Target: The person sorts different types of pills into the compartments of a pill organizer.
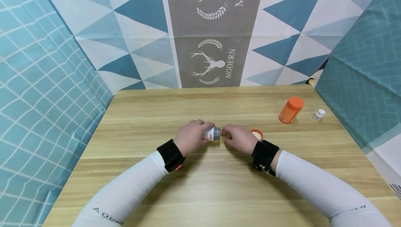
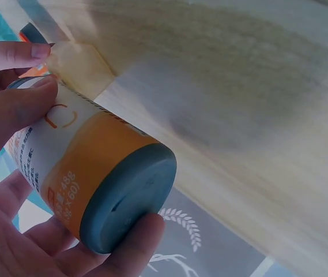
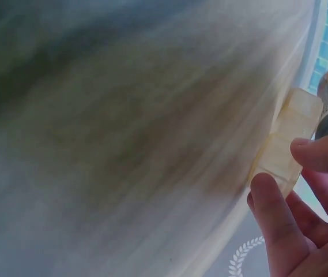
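My left hand [image 1: 192, 134] grips a supplement bottle [image 1: 210, 134] lying tilted sideways, its narrower grey end toward my right hand. In the left wrist view the bottle [image 2: 94, 167] shows a white and orange label and a dark grey-blue base. My right hand [image 1: 239, 138] pinches a small translucent yellowish box with compartments [image 3: 285, 141], thumb and fingers at its sides. That box is mostly covered by the hand in the head view. The bottle's grey end is close to the box; whether it is capped I cannot tell.
Behind my right wrist lies a round orange-rimmed piece [image 1: 257, 134] with a pale middle, partly hidden. An orange bottle with an orange cap [image 1: 290, 110] stands farther right, beside a small white bottle [image 1: 318, 115]. Patterned cloth surrounds the wooden table [image 1: 200, 192].
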Available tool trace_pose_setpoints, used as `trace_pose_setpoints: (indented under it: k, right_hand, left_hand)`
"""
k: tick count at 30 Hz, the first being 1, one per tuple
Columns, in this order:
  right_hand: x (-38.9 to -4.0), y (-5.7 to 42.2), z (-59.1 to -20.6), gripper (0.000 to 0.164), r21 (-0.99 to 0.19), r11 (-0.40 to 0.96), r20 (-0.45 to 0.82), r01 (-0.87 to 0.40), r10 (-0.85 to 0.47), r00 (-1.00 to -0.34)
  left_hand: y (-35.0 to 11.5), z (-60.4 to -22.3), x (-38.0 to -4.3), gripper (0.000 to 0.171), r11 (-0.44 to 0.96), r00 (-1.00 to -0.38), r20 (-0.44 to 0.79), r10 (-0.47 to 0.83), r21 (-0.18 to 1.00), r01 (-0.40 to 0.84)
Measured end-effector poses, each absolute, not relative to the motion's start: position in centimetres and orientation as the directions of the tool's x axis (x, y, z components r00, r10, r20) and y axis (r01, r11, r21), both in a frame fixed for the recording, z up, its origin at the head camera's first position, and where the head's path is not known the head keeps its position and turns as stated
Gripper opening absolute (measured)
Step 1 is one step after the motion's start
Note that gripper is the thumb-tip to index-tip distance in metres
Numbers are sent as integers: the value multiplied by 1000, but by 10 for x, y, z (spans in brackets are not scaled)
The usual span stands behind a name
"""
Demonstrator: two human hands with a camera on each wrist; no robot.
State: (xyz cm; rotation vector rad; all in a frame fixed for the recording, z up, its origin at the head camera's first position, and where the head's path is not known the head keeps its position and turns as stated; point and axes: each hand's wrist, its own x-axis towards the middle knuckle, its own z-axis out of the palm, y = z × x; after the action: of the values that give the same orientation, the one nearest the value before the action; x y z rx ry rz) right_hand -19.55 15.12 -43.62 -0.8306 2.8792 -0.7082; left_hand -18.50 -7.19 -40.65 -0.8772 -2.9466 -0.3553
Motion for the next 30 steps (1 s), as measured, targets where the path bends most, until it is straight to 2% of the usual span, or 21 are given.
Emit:
trace_pose_setpoints:
  k: [14,30]
  right_hand:
    - [-197,153,-437,14,-453,745,68,-490,-519,-852]
    - [-196,157,-438,15,-444,753,64,-485,-513,-856]
  left_hand:
    - [-63,-398,-184,53,819,-820,135,556,80,568]
    - [-59,-391,-184,54,823,-825,103,556,69,564]
